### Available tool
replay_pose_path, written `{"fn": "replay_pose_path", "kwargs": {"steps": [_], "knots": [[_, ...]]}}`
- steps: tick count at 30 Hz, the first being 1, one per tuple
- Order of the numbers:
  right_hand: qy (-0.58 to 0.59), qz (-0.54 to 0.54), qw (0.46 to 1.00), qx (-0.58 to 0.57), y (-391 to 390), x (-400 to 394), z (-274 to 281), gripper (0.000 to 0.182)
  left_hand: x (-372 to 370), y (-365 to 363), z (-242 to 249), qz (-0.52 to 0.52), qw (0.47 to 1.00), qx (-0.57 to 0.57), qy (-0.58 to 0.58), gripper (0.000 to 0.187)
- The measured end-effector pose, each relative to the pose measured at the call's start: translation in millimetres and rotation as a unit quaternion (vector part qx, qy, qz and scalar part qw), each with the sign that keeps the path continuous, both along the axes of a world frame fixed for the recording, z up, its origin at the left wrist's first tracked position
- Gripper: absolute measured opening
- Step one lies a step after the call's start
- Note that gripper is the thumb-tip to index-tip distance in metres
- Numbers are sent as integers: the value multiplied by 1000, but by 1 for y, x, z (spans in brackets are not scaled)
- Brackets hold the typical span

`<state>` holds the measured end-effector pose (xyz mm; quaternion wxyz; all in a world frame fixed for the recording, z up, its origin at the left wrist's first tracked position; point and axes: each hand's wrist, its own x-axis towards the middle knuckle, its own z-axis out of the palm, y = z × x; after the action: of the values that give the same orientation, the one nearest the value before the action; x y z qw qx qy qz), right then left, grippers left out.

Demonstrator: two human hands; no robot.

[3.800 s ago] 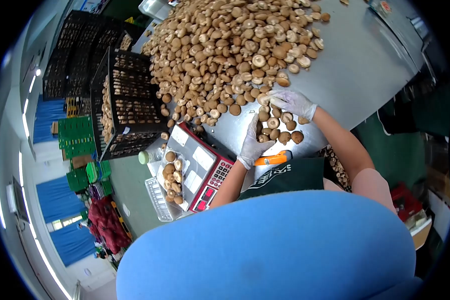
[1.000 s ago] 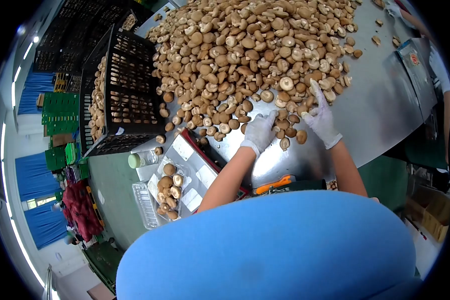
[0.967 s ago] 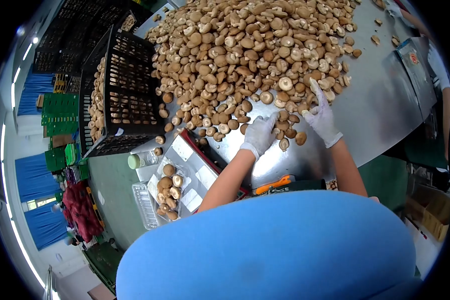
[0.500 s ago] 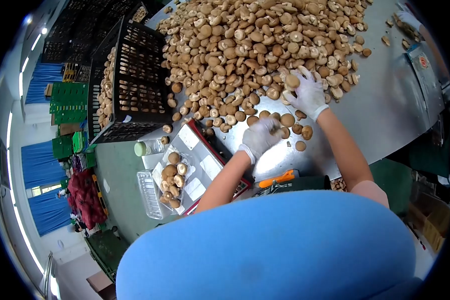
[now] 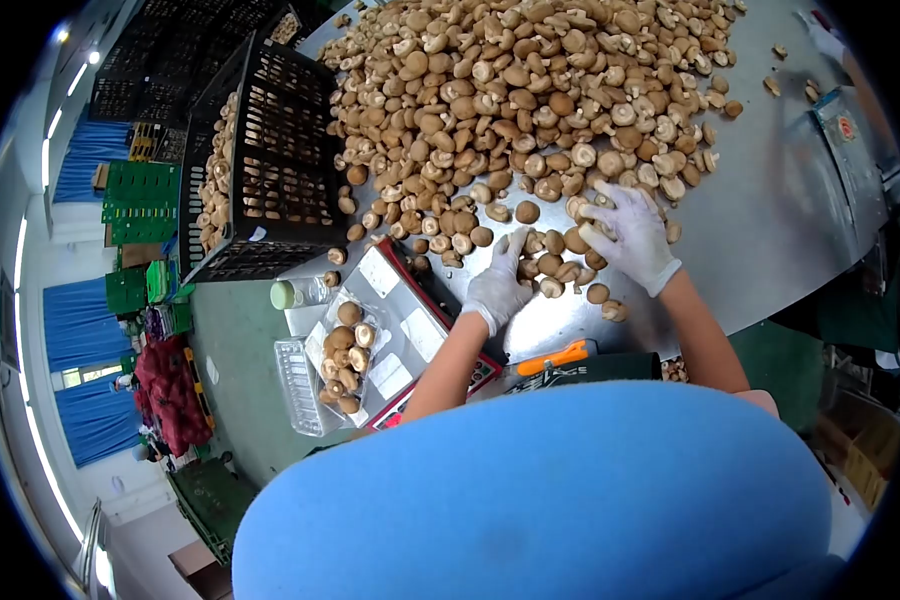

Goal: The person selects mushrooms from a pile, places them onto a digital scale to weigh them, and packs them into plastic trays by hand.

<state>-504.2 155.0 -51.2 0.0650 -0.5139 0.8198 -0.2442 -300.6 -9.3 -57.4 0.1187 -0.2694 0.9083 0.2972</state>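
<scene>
A large heap of brown-capped mushrooms [image 5: 500,90] covers the back of the metal table. In front of it, a small group of mushrooms [image 5: 550,262] lies between my two white-gloved hands. My left hand [image 5: 500,288] rests at the left side of this group, its fingers stretched out and holding nothing visible. Over the right side of the group, my right hand [image 5: 634,236] is spread, with fingertips touching mushrooms near the heap's front edge. Some of its fingertips are hidden among the mushrooms.
A clear plastic tray of mushrooms [image 5: 346,358] sits on a red-edged scale [image 5: 420,330] at left. Behind stands a black crate [image 5: 285,150] filled with mushrooms. An orange-handled tool [image 5: 555,357] lies near the table's front edge. Another person's arm [image 5: 863,95] shows at far right.
My right hand has moved down from the heap, and the mushroom it held is no longer in its grasp. My left hand has drawn back left and opened. More mushrooms lie between the hands.
</scene>
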Motion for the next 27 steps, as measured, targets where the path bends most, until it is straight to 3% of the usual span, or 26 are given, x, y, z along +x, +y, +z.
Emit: {"fn": "replay_pose_path", "kwargs": {"steps": [3,5,8,9,11,12,13,14,16,19,20,23,24,26,27], "knots": [[4,-1,999,-46,-28,-7,-4,41,15,28,9,39,999,25,-22,92],[149,-39,987,-43,-51,-15,-7,54,26,37,6,48,998,4,-34,90],[78,-73,989,98,-70,-25,-17,67,38,45,18,42,997,55,-44,82],[77,-68,990,97,-68,-24,-16,67,44,47,12,48,996,55,-44,82],[10,-44,994,104,-60,-20,-11,69,53,52,-6,13,994,-4,112,80],[-5,-38,998,52,-51,-20,-21,58,53,56,-2,37,983,-25,176,62],[-7,-33,998,55,-43,-18,-23,58,54,59,1,43,984,-24,174,62],[7,-6,998,68,-33,-16,-22,50,54,61,5,153,957,157,190,49],[24,24,998,58,-18,-7,-14,37,55,62,5,257,886,331,199,37],[-16,15,999,26,-4,0,-20,37,56,57,-1,369,708,515,311,22],[2,18,1000,-9,-3,4,-15,35,58,54,-6,367,675,545,335,19],[1,31,999,-29,-10,20,4,37,67,48,-17,350,702,549,288,18],[50,45,995,-68,-15,27,-2,38,65,51,-13,350,703,549,287,18],[26,92,992,-82,-33,43,2,37,57,63,-6,255,874,348,221,18],[3,141,985,-97,-43,51,3,37,64,63,-30,227,918,287,155,29]]}}
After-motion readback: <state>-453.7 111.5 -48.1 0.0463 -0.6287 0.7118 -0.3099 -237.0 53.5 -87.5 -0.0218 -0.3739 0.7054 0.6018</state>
